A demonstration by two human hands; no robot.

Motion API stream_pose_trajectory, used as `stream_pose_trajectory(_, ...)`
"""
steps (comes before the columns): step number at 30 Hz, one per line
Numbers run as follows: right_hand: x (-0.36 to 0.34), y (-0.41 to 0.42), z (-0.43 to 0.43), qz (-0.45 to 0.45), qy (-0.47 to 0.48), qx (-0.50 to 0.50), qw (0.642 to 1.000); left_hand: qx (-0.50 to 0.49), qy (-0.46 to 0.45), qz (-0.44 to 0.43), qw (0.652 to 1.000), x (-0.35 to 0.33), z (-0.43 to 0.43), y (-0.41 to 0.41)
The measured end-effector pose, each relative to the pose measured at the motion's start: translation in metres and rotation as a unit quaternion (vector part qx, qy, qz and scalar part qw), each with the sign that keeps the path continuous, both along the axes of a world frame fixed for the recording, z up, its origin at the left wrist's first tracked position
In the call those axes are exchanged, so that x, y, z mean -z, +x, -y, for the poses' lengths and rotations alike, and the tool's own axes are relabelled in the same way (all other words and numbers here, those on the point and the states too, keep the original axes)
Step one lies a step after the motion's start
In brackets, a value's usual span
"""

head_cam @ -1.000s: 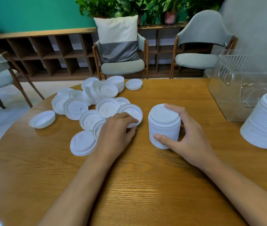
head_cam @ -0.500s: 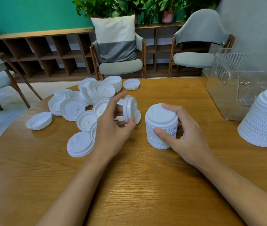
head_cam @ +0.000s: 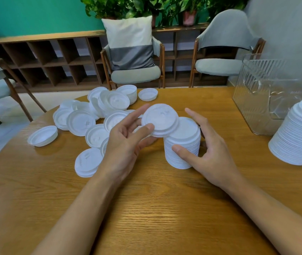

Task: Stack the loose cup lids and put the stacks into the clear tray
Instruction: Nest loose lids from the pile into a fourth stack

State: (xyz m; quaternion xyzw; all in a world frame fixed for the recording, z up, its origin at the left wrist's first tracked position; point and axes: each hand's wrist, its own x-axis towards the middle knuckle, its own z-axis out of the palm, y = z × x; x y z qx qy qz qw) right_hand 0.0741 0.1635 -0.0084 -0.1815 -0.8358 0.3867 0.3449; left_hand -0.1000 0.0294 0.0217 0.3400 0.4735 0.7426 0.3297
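Single lid (head_cam: 160, 122) pinched in left hand (head_cam: 126, 137), thumb on rim, fingers beneath. Lid tilted, overlapping top left edge of short stack (head_cam: 183, 144), likely being lined up to seat on top. Right hand (head_cam: 207, 150) cups stack, thumb on near side, fingers curled round far side, probably steadying it. Loose lids (head_cam: 83, 122) left of stack on table (head_cam: 146, 208). Clear tray (head_cam: 260, 96) right of and beyond stack; taller stack (head_cam: 301, 133) further right, outside tray.

Lid (head_cam: 160, 119) in left hand (head_cam: 126, 142), just over stack (head_cam: 182, 144) in right hand (head_cam: 209, 153).
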Motion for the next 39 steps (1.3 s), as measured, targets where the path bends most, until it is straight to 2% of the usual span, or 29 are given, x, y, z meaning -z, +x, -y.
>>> stream_pose_trajectory(5, 0.002, 0.0, 0.001, 0.004, 0.012, -0.014, 1.0, -0.055, -0.08, -0.164, 0.982, 0.005, -0.001, 0.007)
stream_pose_trajectory(11, 0.003, -0.001, 0.001, 0.005, 0.012, -0.014, 1.0, -0.091, -0.122, -0.249, 0.956, 0.01, -0.001, 0.011)
stream_pose_trajectory(16, 0.003, 0.001, 0.004, 0.006, 0.002, -0.034, 0.999, -0.006, -0.11, -0.246, 0.963, 0.004, 0.001, 0.011)
stream_pose_trajectory(22, 0.001, -0.002, 0.009, -0.004, 0.001, -0.029, 1.0, -0.094, -0.093, -0.27, 0.954, 0.009, -0.005, 0.019)
stream_pose_trajectory(28, 0.0, -0.003, 0.011, -0.004, 0.016, -0.032, 0.999, -0.138, -0.089, -0.308, 0.937, 0.012, -0.009, 0.028)
stream_pose_trajectory(39, 0.002, -0.002, 0.01, 0.026, 0.005, -0.033, 0.999, -0.112, -0.102, -0.348, 0.925, 0.016, -0.008, 0.025)
